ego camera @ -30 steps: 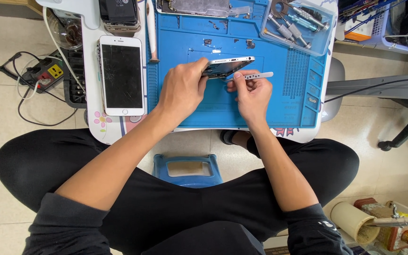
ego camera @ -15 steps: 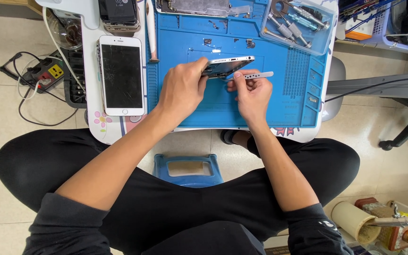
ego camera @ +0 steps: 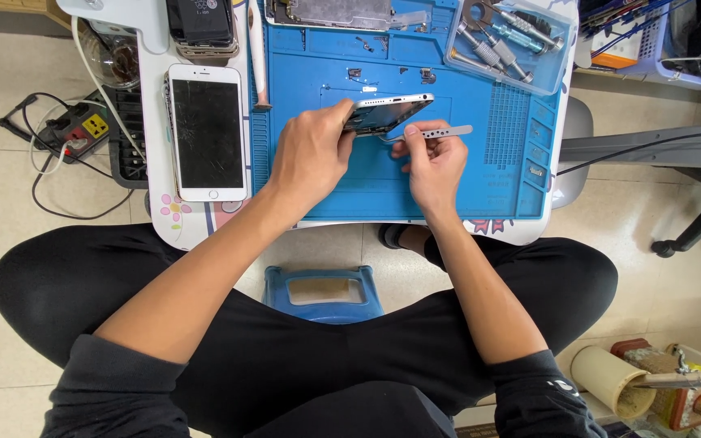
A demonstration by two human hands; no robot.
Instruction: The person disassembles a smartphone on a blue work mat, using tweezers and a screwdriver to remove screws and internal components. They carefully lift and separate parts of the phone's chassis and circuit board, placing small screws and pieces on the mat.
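left hand (ego camera: 311, 156) was gripping a phone body (ego camera: 387, 113) tilted up off the blue mat (ego camera: 464, 174), around the middle of the counter (ego camera: 152, 105). right hand (ego camera: 432, 162) was pinching a pair of metal tweezers (ego camera: 436, 131), the tip end right at the phone's lower edge. a white phone with a dark screen (ego camera: 207, 132) lay flat by the counter's left edge, and a clear tray of screwdrivers (ego camera: 506, 45) sat at the mat's far right corner.

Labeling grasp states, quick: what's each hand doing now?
Left hand: closed on the opened phone, tilted above the blue mat.
Right hand: fingers pinching metal tweezers.
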